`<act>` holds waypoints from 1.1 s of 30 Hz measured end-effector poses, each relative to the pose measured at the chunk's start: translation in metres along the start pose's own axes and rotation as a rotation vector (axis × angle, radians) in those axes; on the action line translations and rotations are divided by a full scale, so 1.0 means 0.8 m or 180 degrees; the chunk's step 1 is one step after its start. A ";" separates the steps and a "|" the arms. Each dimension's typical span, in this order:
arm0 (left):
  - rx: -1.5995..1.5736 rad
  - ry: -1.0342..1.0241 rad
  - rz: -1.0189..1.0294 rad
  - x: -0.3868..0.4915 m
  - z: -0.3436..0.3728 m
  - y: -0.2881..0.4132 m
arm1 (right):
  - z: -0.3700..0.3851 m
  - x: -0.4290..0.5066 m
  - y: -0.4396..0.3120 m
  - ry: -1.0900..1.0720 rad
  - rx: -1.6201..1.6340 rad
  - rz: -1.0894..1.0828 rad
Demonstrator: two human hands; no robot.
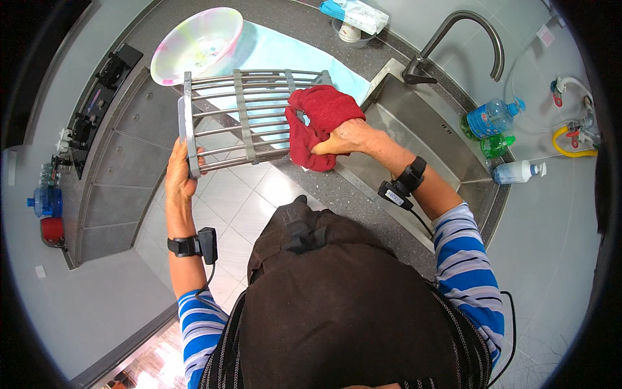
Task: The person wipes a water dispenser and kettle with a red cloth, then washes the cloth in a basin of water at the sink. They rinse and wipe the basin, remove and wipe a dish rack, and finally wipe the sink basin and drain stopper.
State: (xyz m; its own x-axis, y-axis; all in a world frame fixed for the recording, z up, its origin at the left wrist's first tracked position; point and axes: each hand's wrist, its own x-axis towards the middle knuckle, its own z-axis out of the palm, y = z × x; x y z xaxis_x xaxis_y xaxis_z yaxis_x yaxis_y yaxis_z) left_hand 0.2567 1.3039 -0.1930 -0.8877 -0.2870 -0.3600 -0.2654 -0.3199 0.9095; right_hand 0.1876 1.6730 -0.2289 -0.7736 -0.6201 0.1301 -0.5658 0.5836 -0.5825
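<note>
A metal rack (pixel 250 121) of parallel tubes joined by grey cross strips is held up in front of me, above the counter's front edge. My left hand (pixel 182 167) grips its left end bar, fingers wrapped behind the frame. In my right hand (pixel 344 138) is a bunched red cloth (pixel 320 109), pressed against the right end of the rack. The cloth hides that end, and some of my right fingers are tucked in its folds. Under the rack a pale blue mat (pixel 291 48) lies on the grey stone counter (pixel 272 12).
Right of the rack is a stainless steel sink (pixel 413 126) with a curved faucet (pixel 457 19). Several bottles, including a white pump bottle (pixel 517 172), stand along its far right edge. A patterned plastic basin (pixel 199 46) sits at the back left. Left lies a gas stove (pixel 99 102).
</note>
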 end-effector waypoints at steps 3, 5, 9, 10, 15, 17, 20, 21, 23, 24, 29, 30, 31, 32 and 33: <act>0.0109 -0.0016 0.0049 -0.003 -0.003 -0.001 | -0.019 0.011 -0.008 0.0568 0.0044 -0.0429; 0.0039 -0.0092 0.0026 -0.002 -0.006 -0.003 | -0.045 0.022 -0.015 0.0545 -0.0044 -0.0338; 0.0107 -0.0014 0.0097 0.000 -0.007 -0.006 | -0.112 0.038 -0.044 0.0966 0.0568 -0.0030; 0.0166 0.0049 0.0065 0.000 -0.006 -0.007 | -0.115 0.049 -0.058 0.0980 0.0687 -0.0006; 0.0287 -0.0087 0.0284 -0.007 -0.001 -0.006 | -0.039 0.093 -0.139 0.1225 0.0639 -0.0901; 0.0198 -0.0151 0.0343 -0.009 -0.001 -0.004 | 0.005 0.089 -0.148 0.1528 -0.0116 -0.1111; 0.0197 -0.0102 0.0235 -0.011 -0.002 -0.004 | 0.037 0.094 -0.118 0.2064 -0.0271 -0.1234; 0.0217 -0.0114 0.0178 -0.011 -0.004 -0.004 | 0.042 0.096 -0.105 0.2090 -0.0325 -0.1140; 0.0170 -0.0187 0.0213 -0.011 -0.005 -0.006 | 0.043 0.095 -0.078 0.1942 -0.0211 -0.0773; 0.0173 -0.0188 0.0208 -0.010 -0.005 -0.006 | 0.044 0.094 -0.067 0.2039 -0.0311 -0.0906; 0.0012 0.0281 -0.0064 -0.013 -0.005 -0.010 | 0.036 0.055 0.004 0.1486 -0.0367 -0.0286; 0.0032 0.0260 -0.0038 -0.014 -0.004 -0.010 | 0.027 0.044 0.024 0.1371 -0.0671 -0.0193; 0.0037 0.0074 0.0117 -0.014 -0.004 -0.010 | 0.017 0.035 0.043 0.1056 -0.0819 -0.0137; 0.0086 0.0022 0.0146 -0.015 -0.004 -0.009 | 0.008 0.025 0.055 0.0418 -0.0803 0.0513; 0.0133 -0.0011 0.0220 -0.016 -0.004 -0.008 | -0.006 0.028 0.065 -0.0135 -0.1378 0.0613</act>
State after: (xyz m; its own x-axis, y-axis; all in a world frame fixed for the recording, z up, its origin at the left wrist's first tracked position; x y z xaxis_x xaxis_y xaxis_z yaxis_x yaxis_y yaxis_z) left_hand 0.2704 1.3070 -0.1947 -0.9057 -0.3041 -0.2954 -0.2188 -0.2615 0.9401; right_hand 0.1391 1.6919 -0.2524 -0.8688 -0.4949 0.0144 -0.4871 0.8492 -0.2038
